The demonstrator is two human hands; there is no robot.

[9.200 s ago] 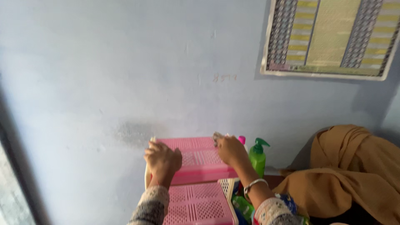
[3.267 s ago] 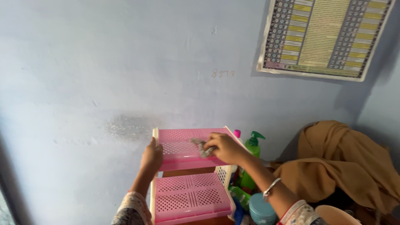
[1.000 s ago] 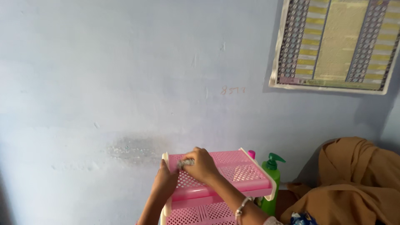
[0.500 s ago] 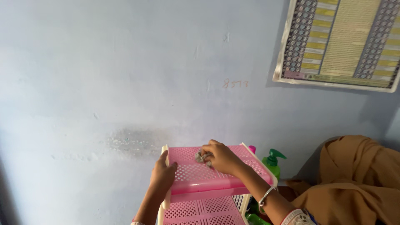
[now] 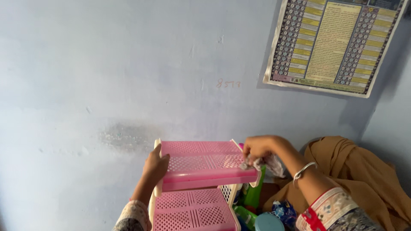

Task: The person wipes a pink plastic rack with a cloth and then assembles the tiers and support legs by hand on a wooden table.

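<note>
Against the pale blue wall (image 5: 107, 64), a pink two-shelf rack (image 5: 201, 160). Left hand (image 5: 155, 164): fingers closed around the top shelf's left edge, steadying it. Right hand (image 5: 257, 147): fingers pinched on a small grey cloth (image 5: 252, 164) pressed at the shelf's right front corner. Judged from position, the wipe has reached the far right edge; the lower shelf (image 5: 192, 209) appears untouched. Both shelves hold nothing. Right of the rack: green bottle (image 5: 253, 192), brown fabric (image 5: 359, 171).
</note>
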